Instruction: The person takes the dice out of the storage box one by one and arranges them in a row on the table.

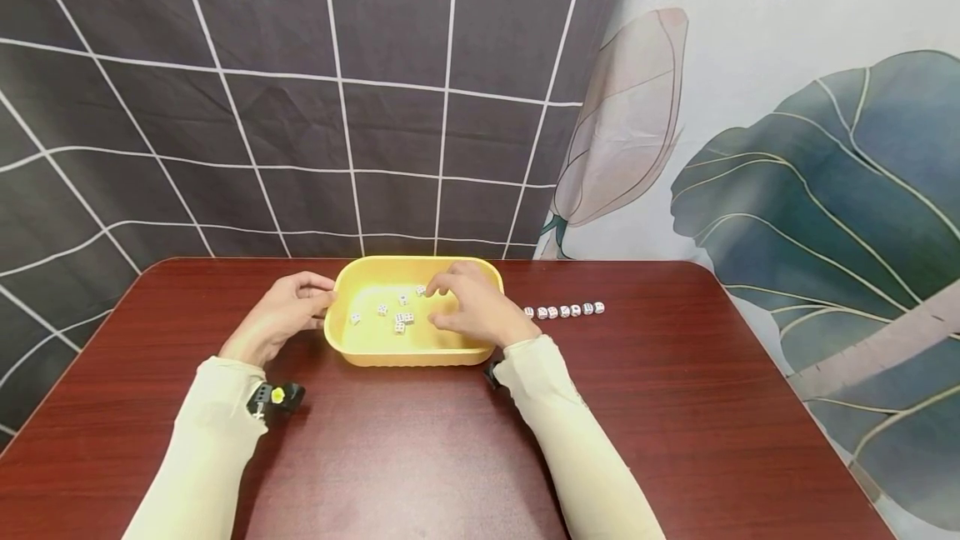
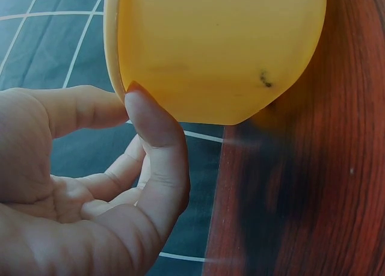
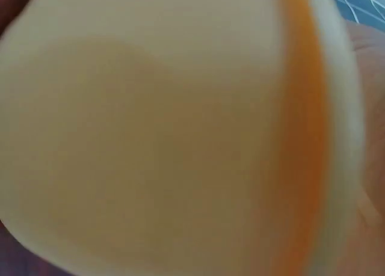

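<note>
A yellow plastic tray (image 1: 412, 359) with rounded corners stands near the far edge of the table. My left hand (image 1: 281, 315) pinches its left rim between thumb and index finger, the other fingers curving below in the left wrist view. Inside lie several small white dice, among them a die (image 1: 382, 309) left of centre. Over the right part of the tray hovers my right hand (image 1: 480, 307), thumb and fingers apart with no die visible between them. The tray's wall (image 3: 150, 138) fills the right wrist view and hides the right fingers there.
To the right of the tray, a row of several white dice (image 1: 565, 312) runs along the dark red wooden table (image 1: 645, 423). Behind the table hang a dark grid-patterned cloth (image 1: 285, 123) and a white cloth (image 1: 720, 40) with large leaves.
</note>
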Tool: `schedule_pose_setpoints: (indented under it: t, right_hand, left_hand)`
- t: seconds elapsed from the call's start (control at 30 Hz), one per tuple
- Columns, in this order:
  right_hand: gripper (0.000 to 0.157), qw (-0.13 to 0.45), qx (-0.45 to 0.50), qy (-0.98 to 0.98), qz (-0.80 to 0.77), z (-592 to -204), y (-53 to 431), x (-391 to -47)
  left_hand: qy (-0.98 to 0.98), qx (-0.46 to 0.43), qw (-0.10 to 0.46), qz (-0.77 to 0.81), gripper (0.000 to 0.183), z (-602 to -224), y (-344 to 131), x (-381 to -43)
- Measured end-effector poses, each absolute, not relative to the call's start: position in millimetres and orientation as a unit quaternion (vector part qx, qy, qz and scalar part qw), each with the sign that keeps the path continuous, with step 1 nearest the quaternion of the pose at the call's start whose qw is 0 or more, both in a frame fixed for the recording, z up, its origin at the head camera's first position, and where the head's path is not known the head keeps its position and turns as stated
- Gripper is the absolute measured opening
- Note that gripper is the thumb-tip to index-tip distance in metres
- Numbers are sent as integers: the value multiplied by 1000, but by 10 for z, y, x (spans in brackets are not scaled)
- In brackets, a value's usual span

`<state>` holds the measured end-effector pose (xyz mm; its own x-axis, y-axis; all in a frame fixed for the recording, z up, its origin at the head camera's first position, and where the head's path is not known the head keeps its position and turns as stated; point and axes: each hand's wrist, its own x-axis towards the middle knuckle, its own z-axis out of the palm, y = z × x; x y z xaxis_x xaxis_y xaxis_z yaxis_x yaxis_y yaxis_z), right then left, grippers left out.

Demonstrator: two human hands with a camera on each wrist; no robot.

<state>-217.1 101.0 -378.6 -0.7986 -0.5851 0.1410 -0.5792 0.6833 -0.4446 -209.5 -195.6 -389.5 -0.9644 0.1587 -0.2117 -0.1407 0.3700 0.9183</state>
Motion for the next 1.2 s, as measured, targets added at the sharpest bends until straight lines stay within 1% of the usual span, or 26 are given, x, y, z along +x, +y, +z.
schedule_pose_setpoints:
  t: [0.33,0.73,1.07,1.2]
  right_hand:
    - [32,24,-304,925,-226,-3906,827,-2142]
    - [34,46,-298,933,-198,-4014,720,-2207]
    - [22,50,-301,936,-174,-4036,710,-2228]
    - [19,37,-307,937,-165,-4069,696,-2236]
  left_hand:
    - [813,9,133,567,41,-3895,-1961,-2094]
    - [813,6,135,566,42,-3889,-1962,-2105]
    - [813,9,131,568,41,-3887,-1961,-2109]
    - [815,2,132,564,41,-3890,-1943,-2106]
